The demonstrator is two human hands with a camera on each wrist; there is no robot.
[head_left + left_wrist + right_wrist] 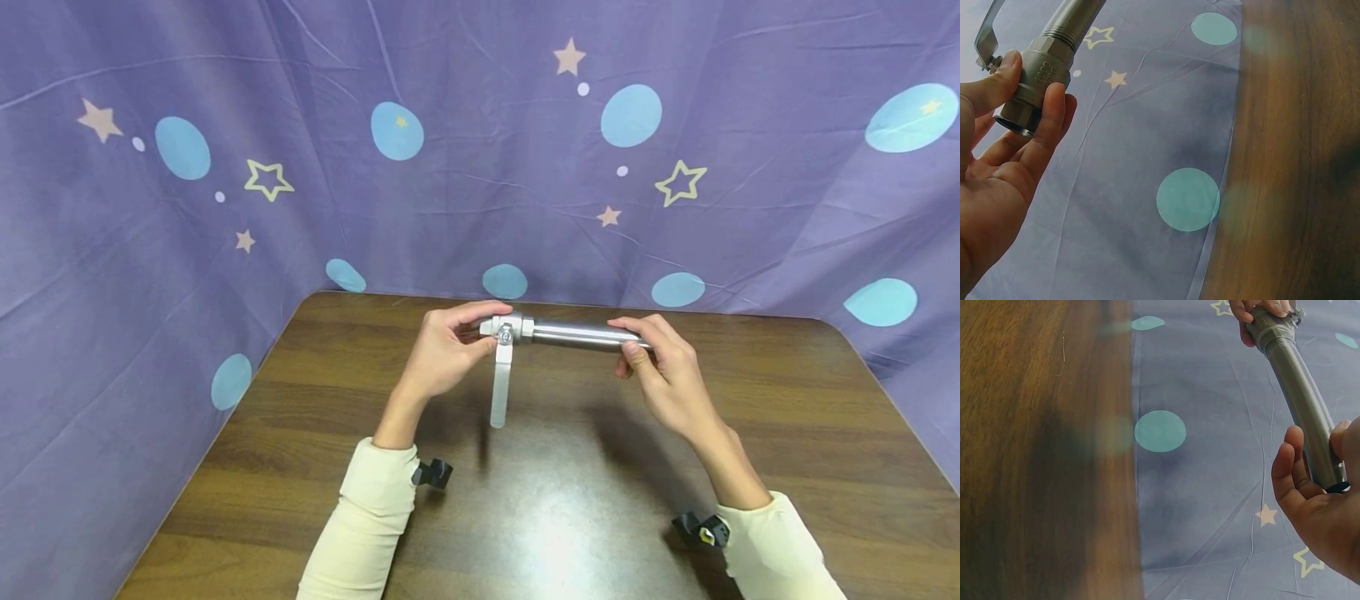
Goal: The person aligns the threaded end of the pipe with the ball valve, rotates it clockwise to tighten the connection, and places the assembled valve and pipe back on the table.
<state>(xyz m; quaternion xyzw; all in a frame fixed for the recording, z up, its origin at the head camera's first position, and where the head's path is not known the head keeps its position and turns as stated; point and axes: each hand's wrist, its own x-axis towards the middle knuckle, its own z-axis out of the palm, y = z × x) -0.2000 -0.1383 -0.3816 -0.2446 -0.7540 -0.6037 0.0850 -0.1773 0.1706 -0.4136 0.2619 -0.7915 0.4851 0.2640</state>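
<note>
A silver ball valve (513,326) is joined to a straight metal pipe (573,334), and both are held level above the table. My left hand (442,350) grips the valve body between thumb and fingers; its open threaded end shows in the left wrist view. The valve's flat lever handle (501,392) hangs down toward me. At the pipe's far end, my right hand (666,375) pinches it with thumb and fingers. In the right wrist view the pipe (1300,394) runs up from that hand to the valve, and a few threads (1060,36) show where they meet in the left wrist view.
Below the hands lies a brown wooden table (300,467), its surface glossy with a bright reflection. A purple curtain (465,225) with stars and blue spots hangs behind it and along the sides. Black wrist devices (432,474) sit by the cream sleeves (360,525).
</note>
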